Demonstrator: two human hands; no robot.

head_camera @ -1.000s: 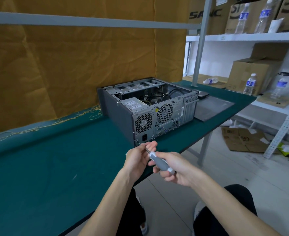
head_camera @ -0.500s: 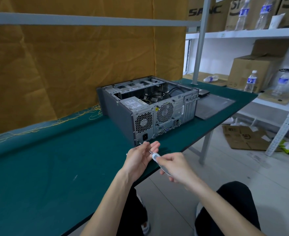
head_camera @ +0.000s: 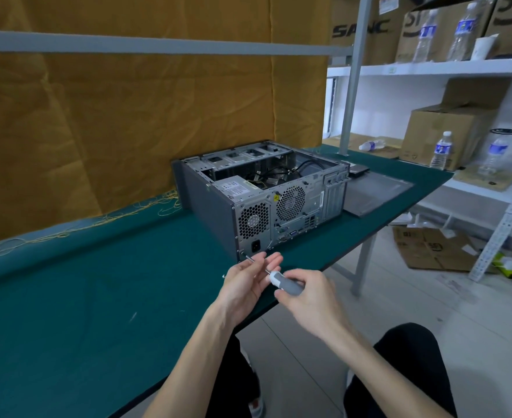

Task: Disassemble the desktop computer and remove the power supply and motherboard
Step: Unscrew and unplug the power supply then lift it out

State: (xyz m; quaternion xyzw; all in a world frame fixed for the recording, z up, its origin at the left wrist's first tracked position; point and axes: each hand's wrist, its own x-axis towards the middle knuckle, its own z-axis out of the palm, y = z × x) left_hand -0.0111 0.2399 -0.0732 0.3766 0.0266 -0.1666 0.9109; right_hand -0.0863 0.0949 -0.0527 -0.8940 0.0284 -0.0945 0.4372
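The right hand (head_camera: 306, 294) grips the grey-and-white handle of a screwdriver (head_camera: 284, 283), fingers curled round it, while the left hand (head_camera: 245, 282) lies relaxed with its fingers straight, steadying the thin shaft that runs across them. The tip of the shaft meets a screw (head_camera: 243, 252) at the lower near corner of the computer case (head_camera: 263, 194), just below the power socket. By the look of it, the step in hand is undoing the rear screws that fix the power supply (head_camera: 233, 188), which still sits inside the case at the near left corner, behind its honeycomb fan grille. The case lies on its side on the green tabletop (head_camera: 82, 297), open at the top, with cables and drive bays showing within; the motherboard is hidden deeper in the case. To the right of the case lies the removed side panel (head_camera: 375, 191). The next move probably calls for keeping the tip seated square in the screw head and turning the handle, with the left hand guiding the shaft so it does not slip off.
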